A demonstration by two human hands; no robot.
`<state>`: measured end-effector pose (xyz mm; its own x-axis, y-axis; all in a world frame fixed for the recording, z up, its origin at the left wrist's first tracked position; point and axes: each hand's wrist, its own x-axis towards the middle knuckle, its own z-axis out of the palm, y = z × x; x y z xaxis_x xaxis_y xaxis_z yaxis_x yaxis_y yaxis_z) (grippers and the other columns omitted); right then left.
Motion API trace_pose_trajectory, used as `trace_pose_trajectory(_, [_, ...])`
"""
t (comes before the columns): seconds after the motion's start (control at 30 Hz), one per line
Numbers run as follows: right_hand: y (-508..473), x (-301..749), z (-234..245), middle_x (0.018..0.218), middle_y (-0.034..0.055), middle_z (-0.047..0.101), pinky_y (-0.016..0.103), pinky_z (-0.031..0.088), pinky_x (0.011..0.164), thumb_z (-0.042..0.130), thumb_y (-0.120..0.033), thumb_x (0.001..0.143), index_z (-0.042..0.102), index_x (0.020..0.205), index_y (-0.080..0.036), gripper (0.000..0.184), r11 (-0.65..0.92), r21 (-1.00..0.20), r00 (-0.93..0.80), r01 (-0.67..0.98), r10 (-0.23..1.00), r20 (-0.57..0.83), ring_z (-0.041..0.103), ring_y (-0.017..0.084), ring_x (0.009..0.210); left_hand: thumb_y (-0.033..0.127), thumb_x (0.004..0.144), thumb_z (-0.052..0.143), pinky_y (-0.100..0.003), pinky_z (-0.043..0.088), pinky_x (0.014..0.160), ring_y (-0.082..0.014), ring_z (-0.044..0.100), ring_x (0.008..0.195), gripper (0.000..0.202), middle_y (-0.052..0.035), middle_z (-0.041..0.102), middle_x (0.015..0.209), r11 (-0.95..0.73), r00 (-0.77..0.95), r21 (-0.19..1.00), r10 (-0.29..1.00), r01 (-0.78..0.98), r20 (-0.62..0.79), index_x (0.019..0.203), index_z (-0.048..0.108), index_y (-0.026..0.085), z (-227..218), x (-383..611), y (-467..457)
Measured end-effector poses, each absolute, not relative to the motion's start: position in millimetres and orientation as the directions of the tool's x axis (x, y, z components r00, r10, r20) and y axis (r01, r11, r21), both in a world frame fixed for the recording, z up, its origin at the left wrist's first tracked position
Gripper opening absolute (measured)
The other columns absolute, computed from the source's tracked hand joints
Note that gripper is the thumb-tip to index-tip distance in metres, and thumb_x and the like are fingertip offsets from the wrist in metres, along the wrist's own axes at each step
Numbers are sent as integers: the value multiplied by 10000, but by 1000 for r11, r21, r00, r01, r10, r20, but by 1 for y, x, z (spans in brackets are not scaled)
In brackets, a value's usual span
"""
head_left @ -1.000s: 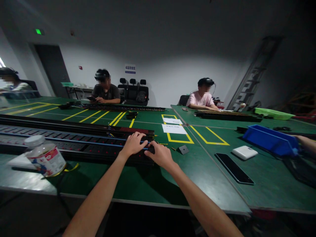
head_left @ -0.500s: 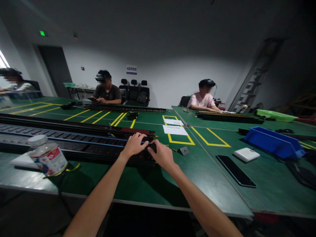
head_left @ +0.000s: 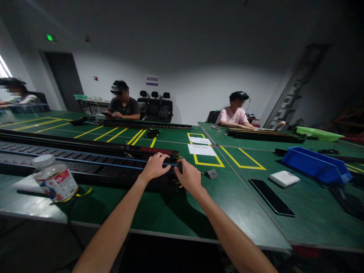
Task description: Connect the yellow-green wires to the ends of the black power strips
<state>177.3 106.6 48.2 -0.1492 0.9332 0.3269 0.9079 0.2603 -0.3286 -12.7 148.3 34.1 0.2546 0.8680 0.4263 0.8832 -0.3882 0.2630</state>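
A long black rail-like unit with rows of red dots and blue lines along it lies across the left of the table. On its right end rests my left hand, palm down, with the thumb apart from the fingers. Just beside it, at the very end of the unit, my right hand has its thumb and fingers closed around a small black piece; most of that piece is hidden. Right of my hand stands a small dark angled block.
A lidded clear jar stands in front of the unit. To the right lie a phone, a white case and a blue bin. Paper sheets lie beyond my hands. Several people sit across the table.
My right hand has shifted slightly right, and the small black piece shows more between its thumb and fingers. My left hand has stayed nearly still on the unit.
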Motion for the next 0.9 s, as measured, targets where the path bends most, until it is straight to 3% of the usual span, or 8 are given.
trace_pose_trajectory(0.23, [109,178,49,1195,68,705,308,480,823,486,-360,1005,582,1314,-273,335,289,-347,-167,892,925,342,673,229,1058,393,901,585,-462,442,1061,-289,579,1214,396,-97,618,1264,-367,231,260,871,893,434,1269,630,253,31,-13,151])
trace_pose_trajectory(0.43, [114,182,44,1293,77,680,316,476,937,473,-276,994,579,1362,-234,385,387,-540,-163,748,895,416,651,215,1133,366,913,567,-462,447,1054,-288,575,1223,363,-97,617,1266,-361,224,264,873,894,433,1252,631,253,32,-14,151])
trace_pose_trajectory(0.57, [118,187,39,1083,66,740,320,499,872,561,-319,930,664,1228,-214,332,444,-661,-167,605,882,440,677,214,990,361,913,569,-464,445,1056,-290,578,1218,361,-98,615,1269,-356,221,267,876,895,429,1253,632,258,31,-15,152])
trace_pose_trajectory(0.73, [123,192,37,826,34,706,287,482,710,631,-397,848,723,1011,-180,287,504,-763,-176,404,861,476,629,181,750,357,909,574,-469,442,1053,-295,585,1205,371,-105,615,1269,-352,219,261,877,899,427,1262,630,256,31,-15,153])
trace_pose_trajectory(0.9, [127,191,37,735,20,675,256,451,592,690,-454,783,748,948,-162,341,396,-901,-170,179,914,368,580,155,656,350,910,568,-478,455,1032,-302,590,1196,371,-110,616,1254,-354,225,248,874,902,431,1259,634,244,31,-15,153])
